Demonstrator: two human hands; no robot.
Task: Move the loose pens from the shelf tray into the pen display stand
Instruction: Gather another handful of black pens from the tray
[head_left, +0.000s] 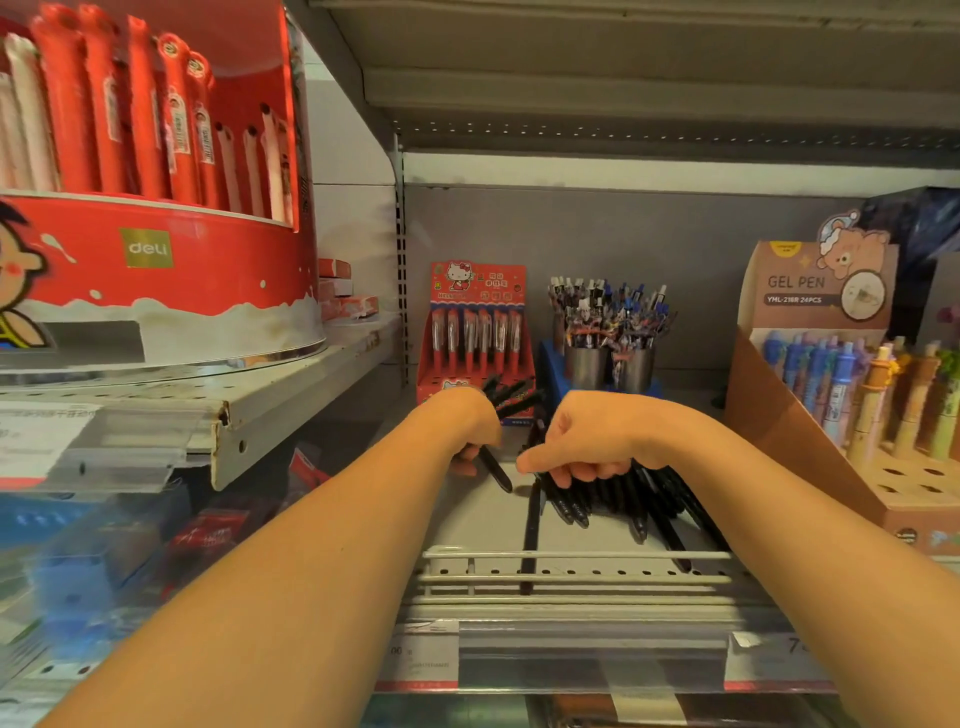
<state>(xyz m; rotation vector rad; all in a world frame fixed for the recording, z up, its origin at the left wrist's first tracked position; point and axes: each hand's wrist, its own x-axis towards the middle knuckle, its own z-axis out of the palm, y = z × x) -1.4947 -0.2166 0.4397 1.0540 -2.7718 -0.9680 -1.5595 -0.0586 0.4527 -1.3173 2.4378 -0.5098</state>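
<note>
Forearms reach in from below, bare and angled toward each other over the grey metal shelf tray (467, 525). Left hand (465, 423) is turned knuckles-up, its grip curled round a bundle of black pens (511, 397) that fans out above the wrist, one tip poking down below the fingers. Right hand (587, 441) hovers knuckles-up too, thumb stretched left, fingers bent down into the pile of loose black pens (613, 499); whether that grip pinches any I cannot tell. The pile lies slanted on the tray's smooth floor, one slim pen crossing the wire front rail (571, 556). Behind stands the red cardboard pen display stand (475, 317), with steel cups (608, 364) of mixed pens beside it.
</note>
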